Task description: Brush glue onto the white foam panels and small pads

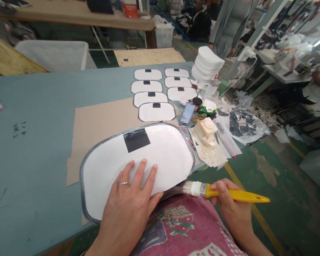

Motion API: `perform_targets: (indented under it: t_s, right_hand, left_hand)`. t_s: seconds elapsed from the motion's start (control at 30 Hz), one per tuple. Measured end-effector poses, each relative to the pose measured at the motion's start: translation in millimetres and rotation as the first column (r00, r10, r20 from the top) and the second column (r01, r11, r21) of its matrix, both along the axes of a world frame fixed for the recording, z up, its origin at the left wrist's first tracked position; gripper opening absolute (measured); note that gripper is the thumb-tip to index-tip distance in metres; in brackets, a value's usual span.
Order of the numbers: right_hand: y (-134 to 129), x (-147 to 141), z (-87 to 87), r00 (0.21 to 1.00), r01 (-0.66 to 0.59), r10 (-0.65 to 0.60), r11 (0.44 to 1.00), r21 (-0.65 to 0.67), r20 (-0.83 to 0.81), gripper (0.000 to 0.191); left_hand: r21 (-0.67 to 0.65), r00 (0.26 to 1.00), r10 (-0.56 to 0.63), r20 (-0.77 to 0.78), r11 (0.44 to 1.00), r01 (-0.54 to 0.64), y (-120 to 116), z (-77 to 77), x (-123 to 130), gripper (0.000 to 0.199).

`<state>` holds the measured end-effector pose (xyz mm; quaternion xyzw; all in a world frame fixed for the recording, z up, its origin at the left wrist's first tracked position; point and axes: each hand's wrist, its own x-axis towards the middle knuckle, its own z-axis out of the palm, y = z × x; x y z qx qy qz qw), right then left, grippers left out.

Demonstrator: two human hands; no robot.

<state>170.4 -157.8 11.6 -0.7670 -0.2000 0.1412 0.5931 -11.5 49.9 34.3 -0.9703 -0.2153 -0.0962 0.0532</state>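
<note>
A large white rounded panel (165,153) with a dark grey border lies at the near edge of the table, a black rectangular patch (137,140) near its far side. My left hand (134,195) rests flat on the panel, fingers spread, a ring on one finger. In my right hand (232,202) is a paintbrush (238,195) with a yellow handle and pale bristles. Its bristle tip is at the panel's near right edge; whether it touches is hard to tell. Beneath the panel is a brown cardboard sheet (104,122).
Several smaller-looking bordered panels (156,113) lie in two columns farther back. At the right table edge are a stained cream container (207,129), scissors (190,142), a plastic roll (225,137) and a stack of white pieces (206,64). A person (230,26) stands behind; a white bin (53,55) is at left.
</note>
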Motion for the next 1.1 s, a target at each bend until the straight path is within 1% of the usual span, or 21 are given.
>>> perform_targets:
  t_s: [0.07, 0.13, 0.23, 0.3, 0.37, 0.43, 0.5, 0.57, 0.6, 0.63, 0.67, 0.73, 0.77, 0.8, 0.87, 0.9, 0.93, 1.0, 1.03, 1.07, 1.1]
  right_hand:
    - [10.7, 19.3, 12.7, 1.000, 0.007, -0.005, 0.999, 0.047, -0.029, 0.043]
    - [32.5, 45.5, 25.5, 0.996, -0.075, 0.075, 0.997, 0.012, -0.050, 0.048]
    - [85.0, 87.7, 41.8, 0.967, -0.247, 0.239, 0.965, -0.091, -0.088, 0.056]
    - [126.6, 109.4, 51.2, 0.954, -0.297, 0.291, 0.950, -0.096, -0.070, 0.055]
    - [167.8, 120.2, 60.9, 0.936, -0.353, 0.353, 0.930, -0.100, -0.015, 0.051]
    - [206.3, 117.4, 71.7, 0.892, -0.437, 0.449, 0.887, -0.146, 0.056, 0.048]
    - [242.1, 100.5, 83.2, 0.815, -0.524, 0.561, 0.821, -0.227, 0.148, 0.048]
    - [275.6, 70.2, 94.8, 0.690, -0.592, 0.673, 0.736, -0.328, 0.267, 0.051]
    - [291.1, 50.5, 100.4, 0.608, -0.616, 0.722, 0.692, -0.377, 0.332, 0.054]
    - [305.3, 28.4, 105.6, 0.502, -0.638, 0.769, 0.638, -0.430, 0.396, 0.055]
    - [317.8, 4.4, 110.1, 0.376, -0.661, 0.811, 0.573, -0.484, 0.447, 0.055]
    - [335.2, -46.2, 115.4, 0.115, -0.700, 0.862, 0.423, -0.575, 0.495, 0.050]
    - [339.1, -70.9, 115.7, -0.001, -0.712, 0.870, 0.345, -0.611, 0.493, 0.046]
    - [339.4, -94.0, 114.3, -0.095, -0.720, 0.872, 0.273, -0.638, 0.480, 0.041]
    - [329.0, -131.9, 107.7, -0.235, -0.723, 0.870, 0.141, -0.676, 0.433, 0.036]
    - [319.4, -145.6, 103.8, -0.332, -0.709, 0.856, 0.050, -0.704, 0.396, 0.034]
    - [307.9, -155.4, 100.7, -0.452, -0.680, 0.822, -0.067, -0.730, 0.345, 0.032]
    - [285.1, -164.8, 99.2, -0.692, -0.566, 0.693, -0.347, -0.748, 0.202, 0.031]
    - [276.3, -165.6, 101.3, -0.774, -0.501, 0.618, -0.470, -0.727, 0.135, 0.032]
    - [270.6, -165.1, 104.8, -0.821, -0.461, 0.563, -0.560, -0.689, 0.092, 0.036]
    - [268.4, -164.0, 108.9, -0.837, -0.455, 0.541, -0.613, -0.646, 0.077, 0.039]
  left_hand:
    - [0.001, 1.000, -0.009, 0.022, 1.000, 0.009, 0.3, -2.0, -0.7, 0.053]
    - [-0.004, 0.999, -0.005, 0.040, 1.000, 0.005, 0.9, -5.0, -1.9, 0.054]
    - [-0.004, 0.999, -0.012, 0.041, 1.000, 0.012, 1.1, -9.5, -3.7, 0.057]
    - [0.004, 0.999, -0.006, 0.035, 1.000, 0.006, -1.3, -11.3, -4.3, 0.057]
    - [0.005, 0.998, 0.044, 0.045, 0.999, -0.044, -6.6, -11.8, -4.1, 0.056]
    - [0.000, 0.992, 0.102, 0.069, 0.995, -0.103, -14.3, -11.3, -3.3, 0.056]
    - [-0.003, 0.984, 0.158, 0.084, 0.987, -0.158, -22.7, -11.1, -2.2, 0.054]
    - [0.005, 0.977, 0.198, 0.083, 0.980, -0.200, -30.6, -12.1, -1.3, 0.050]
    - [0.011, 0.973, 0.216, 0.082, 0.976, -0.218, -34.2, -13.2, -0.9, 0.049]
    - [0.017, 0.969, 0.233, 0.085, 0.972, -0.235, -37.6, -14.8, -0.5, 0.048]
    - [0.025, 0.964, 0.249, 0.094, 0.967, -0.252, -40.9, -16.8, -0.1, 0.048]
    - [0.041, 0.951, 0.284, 0.119, 0.956, -0.291, -47.1, -21.2, 0.8, 0.049]
    - [0.048, 0.945, 0.299, 0.130, 0.950, -0.308, -50.1, -23.3, 1.2, 0.049]
    - [0.053, 0.939, 0.313, 0.140, 0.945, -0.323, -53.0, -25.2, 1.7, 0.049]
    - [0.052, 0.934, 0.326, 0.146, 0.940, -0.336, -58.4, -28.1, 2.6, 0.049]
    - [0.045, 0.934, 0.327, 0.144, 0.941, -0.337, -60.9, -29.1, 3.1, 0.048]
    - [0.031, 0.931, 0.336, 0.142, 0.939, -0.344, -63.3, -29.8, 3.5, 0.047]
    - [-0.014, 0.917, 0.373, 0.145, 0.927, -0.375, -67.1, -30.7, 4.4, 0.043]
    - [-0.035, 0.909, 0.388, 0.153, 0.921, -0.388, -68.4, -30.9, 4.6, 0.042]
    - [-0.048, 0.902, 0.400, 0.165, 0.916, -0.398, -69.2, -30.7, 4.4, 0.041]
    - [-0.054, 0.898, 0.402, 0.176, 0.915, -0.399, -69.5, -30.1, 3.8, 0.041]
